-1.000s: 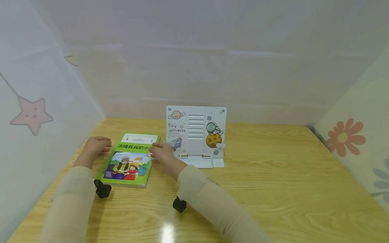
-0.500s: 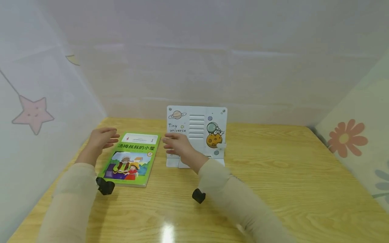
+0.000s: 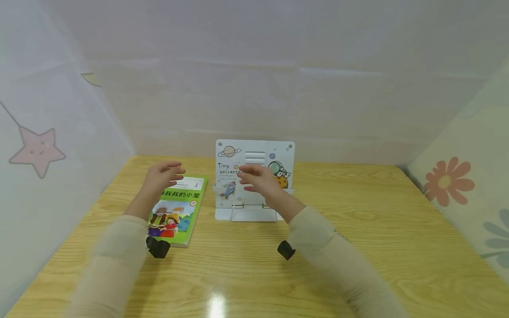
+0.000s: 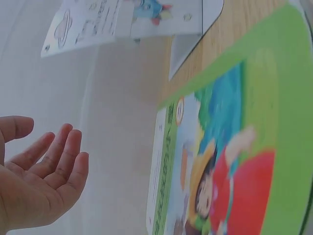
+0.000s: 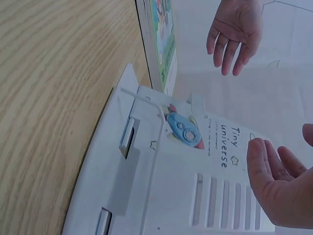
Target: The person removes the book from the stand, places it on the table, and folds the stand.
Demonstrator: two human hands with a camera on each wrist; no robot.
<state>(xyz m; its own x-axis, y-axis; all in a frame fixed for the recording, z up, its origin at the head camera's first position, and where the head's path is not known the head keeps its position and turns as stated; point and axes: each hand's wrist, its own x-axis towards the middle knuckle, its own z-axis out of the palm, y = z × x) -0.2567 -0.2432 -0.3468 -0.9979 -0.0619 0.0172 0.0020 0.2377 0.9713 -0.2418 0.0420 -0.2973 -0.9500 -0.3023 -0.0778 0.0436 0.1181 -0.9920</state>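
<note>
My left hand (image 3: pixel 160 181) hovers over the left side of a green book (image 3: pixel 184 226), fingers relaxed and holding nothing. The book lies flat with its illustrated cover up; the hand and forearm hide its left part. My right hand (image 3: pixel 260 180) is raised in front of a white book stand (image 3: pixel 254 214) printed with "Tiny universe", a rocket and an astronaut. Its fingers are loosely bent, with nothing in them. In the right wrist view the stand's wire bar (image 5: pixel 159 147) and slots show close up, and both hands face each other, apart.
A wooden table (image 3: pixel 358 247) carries the book and stand. Behind it rises a pale cloth wall (image 3: pixel 254 97), with side walls bearing a pink star (image 3: pixel 37 150) and a red flower (image 3: pixel 447 181). Black wrist cameras (image 3: pixel 158 247) hang under both sleeves.
Both hands have moved to the right, the right one from the book's right edge to before the stand, the left from beside the book to above it. Book and stand stay put.
</note>
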